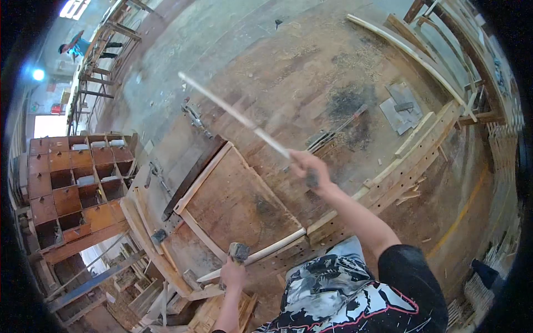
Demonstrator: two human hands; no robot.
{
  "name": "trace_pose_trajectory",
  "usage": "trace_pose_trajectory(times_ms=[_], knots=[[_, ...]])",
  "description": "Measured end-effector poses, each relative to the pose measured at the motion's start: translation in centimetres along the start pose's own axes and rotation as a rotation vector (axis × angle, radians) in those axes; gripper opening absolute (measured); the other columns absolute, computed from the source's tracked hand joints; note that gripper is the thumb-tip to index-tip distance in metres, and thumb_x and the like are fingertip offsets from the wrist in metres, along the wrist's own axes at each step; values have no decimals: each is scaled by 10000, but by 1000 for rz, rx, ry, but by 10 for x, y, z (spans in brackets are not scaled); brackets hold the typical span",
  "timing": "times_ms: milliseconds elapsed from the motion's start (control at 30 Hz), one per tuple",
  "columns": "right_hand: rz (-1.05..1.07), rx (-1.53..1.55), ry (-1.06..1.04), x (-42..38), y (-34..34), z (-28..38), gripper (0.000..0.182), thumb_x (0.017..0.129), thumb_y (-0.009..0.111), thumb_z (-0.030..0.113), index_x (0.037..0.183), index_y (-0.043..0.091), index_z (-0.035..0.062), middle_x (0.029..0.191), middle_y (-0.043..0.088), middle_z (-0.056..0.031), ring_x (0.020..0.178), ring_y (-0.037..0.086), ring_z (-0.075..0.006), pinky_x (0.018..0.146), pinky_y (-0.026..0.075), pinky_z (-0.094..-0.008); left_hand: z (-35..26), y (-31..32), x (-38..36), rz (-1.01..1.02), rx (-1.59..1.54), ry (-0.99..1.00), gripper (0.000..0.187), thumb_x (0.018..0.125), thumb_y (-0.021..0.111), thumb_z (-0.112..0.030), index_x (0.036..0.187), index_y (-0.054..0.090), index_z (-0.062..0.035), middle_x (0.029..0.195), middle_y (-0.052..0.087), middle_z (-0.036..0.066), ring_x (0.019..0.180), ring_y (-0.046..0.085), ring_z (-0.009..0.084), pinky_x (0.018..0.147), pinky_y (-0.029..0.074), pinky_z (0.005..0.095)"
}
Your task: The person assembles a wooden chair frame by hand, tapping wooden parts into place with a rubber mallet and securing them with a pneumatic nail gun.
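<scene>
My right hand is closed around one end of a long, thin, pale stick, blurred by motion. The stick reaches up and left above the brown wooden work surface. A dark patch shows by that hand; I cannot make out what it is. Near the bench's front edge, my left hand grips a hammer with a blocky grey head pointing up. Between the hands lies a four-sided wooden frame, its near side along the bench edge. A dark bar lies against the frame's left side.
Metal clamps lie beyond the frame. Long-handled tools and grey plates lie to the right. A perforated beam runs along the edge. Left stands a pigeonhole cabinet above timber scraps. A person is far off.
</scene>
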State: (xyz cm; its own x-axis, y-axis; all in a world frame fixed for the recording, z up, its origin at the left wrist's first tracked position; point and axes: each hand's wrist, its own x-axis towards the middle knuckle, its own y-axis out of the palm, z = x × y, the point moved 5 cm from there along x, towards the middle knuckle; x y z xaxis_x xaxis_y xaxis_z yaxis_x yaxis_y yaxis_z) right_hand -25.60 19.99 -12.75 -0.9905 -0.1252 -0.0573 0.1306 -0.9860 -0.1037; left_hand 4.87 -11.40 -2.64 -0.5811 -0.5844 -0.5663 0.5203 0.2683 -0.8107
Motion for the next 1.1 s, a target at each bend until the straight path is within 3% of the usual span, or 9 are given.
trace_pose_trajectory(times_ms=[33,167,267,433,533,700,1100], knots=[[17,-1,-11,-4,28,-18,332,919,652,161,1243,639,90,1122,657,-63,854,627,-196,760,508,-328,4,-2,-1,3,-13,9,407,803,741,-280,1119,627,-51,895,707,244,884,683,439,794,529,537],[88,-587,36,-20,102,-16,404,902,608,199,1301,585,140,1100,629,-126,887,637,-308,760,525,-402,25,0,0,21,-23,53,461,792,750,-299,1172,625,-69,893,711,236,882,691,427,791,536,528],[-4,-634,112,-44,120,-18,416,874,632,180,1288,597,169,1041,606,-149,909,625,-359,772,519,-431,47,4,7,22,11,119,472,785,739,-285,1191,625,-72,881,711,235,871,694,424,783,541,523],[-291,-702,92,-91,112,-22,365,836,674,169,1199,651,153,1005,599,-145,895,629,-356,754,515,-453,64,12,10,44,-12,258,439,755,701,-204,1166,631,-67,857,700,254,835,684,444,750,536,537],[-371,-665,98,-78,128,-34,322,827,687,172,1147,664,139,982,585,-149,887,614,-358,751,505,-458,74,16,18,27,-1,326,403,741,692,-165,1126,636,-60,829,689,267,815,669,469,732,522,553],[-506,-555,150,-77,161,-42,295,847,673,175,1137,663,121,1018,568,-118,1006,570,-326,808,476,-449,61,9,18,-33,75,426,325,747,727,-161,1034,647,-33,793,675,277,784,651,492,708,505,564],[-529,-653,124,-133,141,-53,273,889,650,155,1160,660,121,957,534,-103,964,560,-300,769,455,-431,82,22,26,-14,28,484,315,749,736,-156,1019,650,-18,785,674,279,785,658,489,693,501,556]])
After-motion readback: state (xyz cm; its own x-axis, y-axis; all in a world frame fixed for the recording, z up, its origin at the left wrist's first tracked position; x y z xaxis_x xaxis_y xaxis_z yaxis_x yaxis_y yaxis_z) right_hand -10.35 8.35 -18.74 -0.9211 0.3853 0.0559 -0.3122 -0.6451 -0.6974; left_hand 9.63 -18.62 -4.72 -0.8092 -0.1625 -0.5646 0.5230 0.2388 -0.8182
